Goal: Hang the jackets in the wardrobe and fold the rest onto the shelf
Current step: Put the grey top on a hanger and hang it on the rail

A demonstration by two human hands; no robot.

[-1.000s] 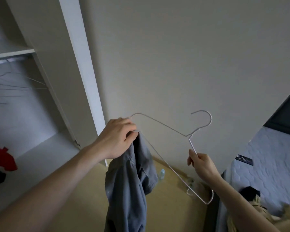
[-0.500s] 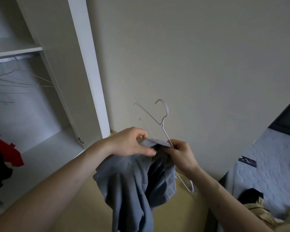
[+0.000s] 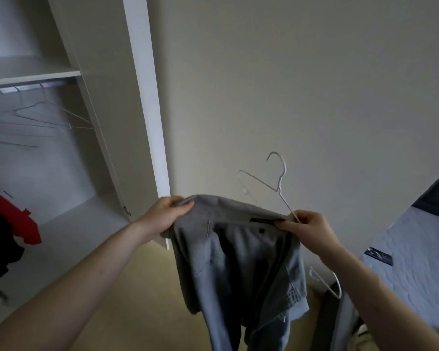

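Both hands pinching grey jacket [image 3: 238,252] collar, L hand [image 3: 166,216] w/ one end, R hand [image 3: 306,228] also w/ wire hanger [image 3: 279,184]. Tip imo: spread collar, feed hanger arm into shoulder.

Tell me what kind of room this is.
Most likely a bedroom. An open white wardrobe with a hanging rail and wire hangers stands on the left, and a quilted mattress sits at the right edge.
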